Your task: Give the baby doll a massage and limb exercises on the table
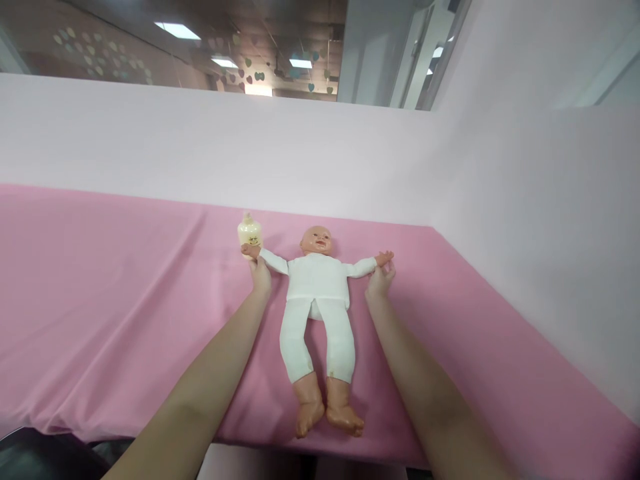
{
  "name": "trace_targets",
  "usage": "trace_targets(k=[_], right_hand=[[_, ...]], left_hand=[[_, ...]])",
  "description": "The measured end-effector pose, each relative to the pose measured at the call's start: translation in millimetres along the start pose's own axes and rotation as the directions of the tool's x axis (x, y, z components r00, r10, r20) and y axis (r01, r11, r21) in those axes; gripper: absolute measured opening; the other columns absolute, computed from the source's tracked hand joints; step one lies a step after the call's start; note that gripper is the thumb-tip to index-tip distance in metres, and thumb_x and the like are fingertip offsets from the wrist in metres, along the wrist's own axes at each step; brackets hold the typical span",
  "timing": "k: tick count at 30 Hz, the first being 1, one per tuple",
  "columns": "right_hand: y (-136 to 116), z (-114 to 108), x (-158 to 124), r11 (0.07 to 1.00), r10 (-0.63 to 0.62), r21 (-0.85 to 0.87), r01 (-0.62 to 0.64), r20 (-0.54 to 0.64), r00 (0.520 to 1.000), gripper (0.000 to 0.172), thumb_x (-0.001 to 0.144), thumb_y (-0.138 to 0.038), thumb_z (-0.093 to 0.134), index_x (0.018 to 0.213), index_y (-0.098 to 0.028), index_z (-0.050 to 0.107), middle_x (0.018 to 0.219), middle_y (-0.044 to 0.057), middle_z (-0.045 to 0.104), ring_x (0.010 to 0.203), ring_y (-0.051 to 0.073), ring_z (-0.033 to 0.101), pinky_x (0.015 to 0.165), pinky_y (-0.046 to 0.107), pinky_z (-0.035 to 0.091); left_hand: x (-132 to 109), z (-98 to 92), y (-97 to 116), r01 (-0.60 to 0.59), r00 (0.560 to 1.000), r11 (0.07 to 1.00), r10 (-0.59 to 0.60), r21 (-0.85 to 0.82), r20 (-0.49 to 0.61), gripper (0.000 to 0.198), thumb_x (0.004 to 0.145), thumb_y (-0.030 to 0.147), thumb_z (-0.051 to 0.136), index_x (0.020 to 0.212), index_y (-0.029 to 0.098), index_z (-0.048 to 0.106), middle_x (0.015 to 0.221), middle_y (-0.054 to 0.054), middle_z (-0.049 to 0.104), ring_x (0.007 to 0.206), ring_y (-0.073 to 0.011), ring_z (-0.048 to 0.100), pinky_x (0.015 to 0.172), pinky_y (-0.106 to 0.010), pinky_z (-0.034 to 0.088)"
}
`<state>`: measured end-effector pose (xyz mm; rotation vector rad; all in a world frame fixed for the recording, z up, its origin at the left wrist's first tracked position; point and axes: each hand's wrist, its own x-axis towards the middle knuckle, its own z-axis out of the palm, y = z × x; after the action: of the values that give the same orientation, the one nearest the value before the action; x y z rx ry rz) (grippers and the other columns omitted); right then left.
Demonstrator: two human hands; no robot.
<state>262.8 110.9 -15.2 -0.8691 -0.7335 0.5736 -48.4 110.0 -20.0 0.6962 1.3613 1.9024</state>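
A baby doll with a white cloth body lies on its back, head toward the wall and feet toward me. Its arms are stretched out to both sides. My left hand is closed around the doll's wrist on the left. On the other side, my right hand grips the doll's other arm at the wrist, fingers partly hidden behind it. Just behind the doll's left-side hand stands a pale yellow bottle with a drawn face, its lower part covered by that hand.
A pink cloth with folds at the left covers the table. A white wall rises along the back, and another white wall runs along the right. Above the back wall is a window with heart-shaped stickers.
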Motion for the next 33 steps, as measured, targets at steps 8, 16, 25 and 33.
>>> trace_targets(k=[8,16,25,33], right_hand=[[-4.1,2.9,-2.6,0.997,-0.067,-0.030,0.068,0.028,0.997,0.063,0.079,-0.020,0.048,0.140,-0.023,0.035,0.150,0.013,0.047,0.136,0.021,0.049,0.107,0.049,0.047],[-9.9,14.4,-11.7,0.968,-0.232,-0.035,0.248,0.244,0.942,0.053,0.085,-0.023,0.051,0.136,-0.019,0.039,0.146,0.017,0.051,0.134,0.021,0.051,0.114,0.049,0.038],[-6.3,16.8,-24.5,0.888,-0.205,-0.258,0.380,0.518,0.831,0.042,0.088,-0.025,0.053,0.129,-0.022,0.057,0.131,0.009,0.063,0.124,0.023,0.058,0.110,0.046,0.043],[-15.6,23.0,-33.2,0.789,-0.229,-0.257,0.558,0.720,0.655,0.047,0.074,-0.006,0.048,0.110,-0.026,0.071,0.116,0.003,0.072,0.114,0.021,0.063,0.109,0.043,0.044]], left_hand=[[-5.2,-1.5,4.1,-0.097,0.994,0.992,0.093,0.078,0.060,0.023,0.100,0.041,0.043,0.111,0.021,0.047,0.125,-0.012,0.060,0.122,-0.0232,0.058,0.103,-0.038,0.047],[-14.8,4.1,1.6,-0.561,0.795,0.803,0.453,0.204,0.403,0.038,0.098,0.041,0.046,0.130,0.020,0.048,0.132,-0.014,0.057,0.126,-0.0254,0.054,0.108,-0.044,0.043],[-24.4,9.6,8.2,-0.785,0.589,0.541,0.497,0.303,0.637,0.034,0.094,0.035,0.052,0.125,0.021,0.057,0.128,-0.012,0.062,0.125,-0.0264,0.054,0.109,-0.046,0.042],[-28.6,12.5,4.5,-0.756,0.589,0.584,0.409,0.297,0.697,0.034,0.087,0.033,0.060,0.119,0.023,0.064,0.123,-0.009,0.067,0.118,-0.0255,0.059,0.106,-0.045,0.045]])
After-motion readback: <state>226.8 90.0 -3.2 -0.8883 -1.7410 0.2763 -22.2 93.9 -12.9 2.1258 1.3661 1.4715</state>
